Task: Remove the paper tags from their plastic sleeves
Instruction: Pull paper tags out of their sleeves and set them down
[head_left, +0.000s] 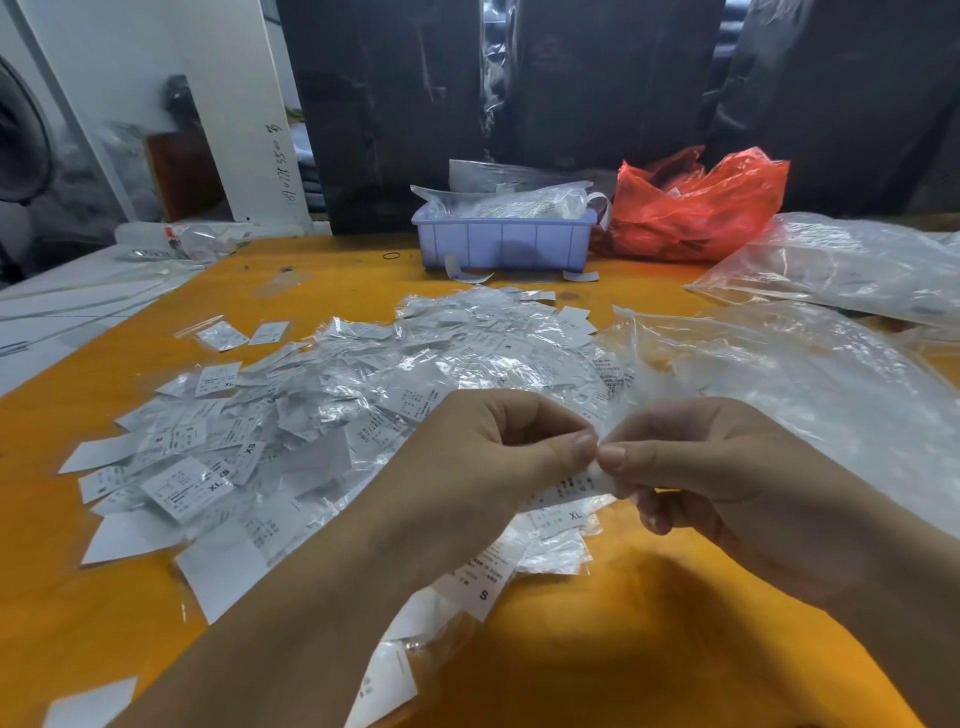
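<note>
Above the orange table (597, 623), my left hand (483, 462) and my right hand (691, 467) meet thumb to thumb. Both pinch one small white paper tag in its clear plastic sleeve (571, 488), held at its top edge. The printed tag hangs below the thumbs. A wide heap of sleeved tags (322, 415) spreads over the table behind and left of my hands. Size letters such as XL, XS and S show on some. More tags lie under my left forearm.
A lilac plastic bin (501, 244) with white tags and plastic stands at the back centre. A red plastic bag (696, 208) sits right of it. Large clear plastic bags (831, 374) cover the right side. A bottle (192, 241) lies at the back left.
</note>
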